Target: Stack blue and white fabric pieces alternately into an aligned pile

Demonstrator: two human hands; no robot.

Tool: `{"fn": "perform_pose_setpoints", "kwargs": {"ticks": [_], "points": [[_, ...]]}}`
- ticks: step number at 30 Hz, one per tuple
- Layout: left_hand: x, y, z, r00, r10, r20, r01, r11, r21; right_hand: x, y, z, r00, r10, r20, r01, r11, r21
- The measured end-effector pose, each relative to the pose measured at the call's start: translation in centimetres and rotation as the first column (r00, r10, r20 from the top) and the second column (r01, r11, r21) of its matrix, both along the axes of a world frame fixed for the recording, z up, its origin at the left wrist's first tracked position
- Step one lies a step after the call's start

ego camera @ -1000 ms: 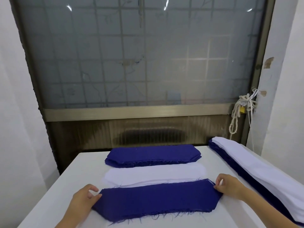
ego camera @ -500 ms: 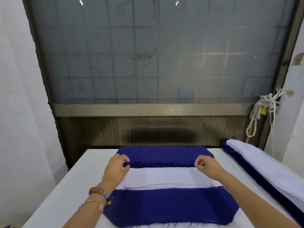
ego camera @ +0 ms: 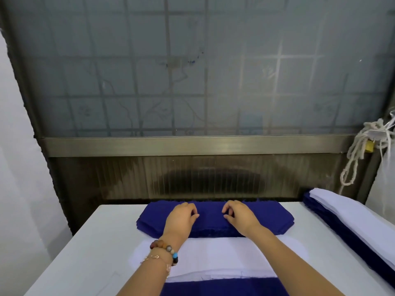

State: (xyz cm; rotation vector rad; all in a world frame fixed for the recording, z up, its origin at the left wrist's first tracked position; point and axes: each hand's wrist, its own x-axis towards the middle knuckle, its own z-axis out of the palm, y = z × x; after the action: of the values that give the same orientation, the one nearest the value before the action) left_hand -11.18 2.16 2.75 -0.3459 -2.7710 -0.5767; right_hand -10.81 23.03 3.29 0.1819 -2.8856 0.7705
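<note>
While the blue stack (ego camera: 269,216) lies far across the bench (ego camera: 96,242), we list: left hand (ego camera: 181,218), right hand (ego camera: 241,218) — both pinching its top layer; pick-up step, we judge; next, peel one piece alone.

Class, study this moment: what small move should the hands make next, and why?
Probably pinch and lift the top piece of the blue pile: the left hand and right hand both rest on it, fingers curled, with the white pile just nearer.
</note>
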Motion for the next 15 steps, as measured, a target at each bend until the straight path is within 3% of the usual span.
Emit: {"fn": "perform_pose_setpoints", "kwargs": {"ticks": [8, 15], "points": [[-3.2, 2.8, -0.8, 0.998, 0.051, 0.022, -0.051, 0.998, -0.042, -4.0, -2.6, 0.2, 0.996, 0.042, 0.077, -0.052, 0.989, 0.139], [-3.6, 2.7, -0.9, 0.999, -0.026, -0.035, 0.025, 0.999, -0.048, -4.8, -2.3, 0.0, 0.995, 0.046, 0.085, -0.057, 0.990, 0.128]]}}
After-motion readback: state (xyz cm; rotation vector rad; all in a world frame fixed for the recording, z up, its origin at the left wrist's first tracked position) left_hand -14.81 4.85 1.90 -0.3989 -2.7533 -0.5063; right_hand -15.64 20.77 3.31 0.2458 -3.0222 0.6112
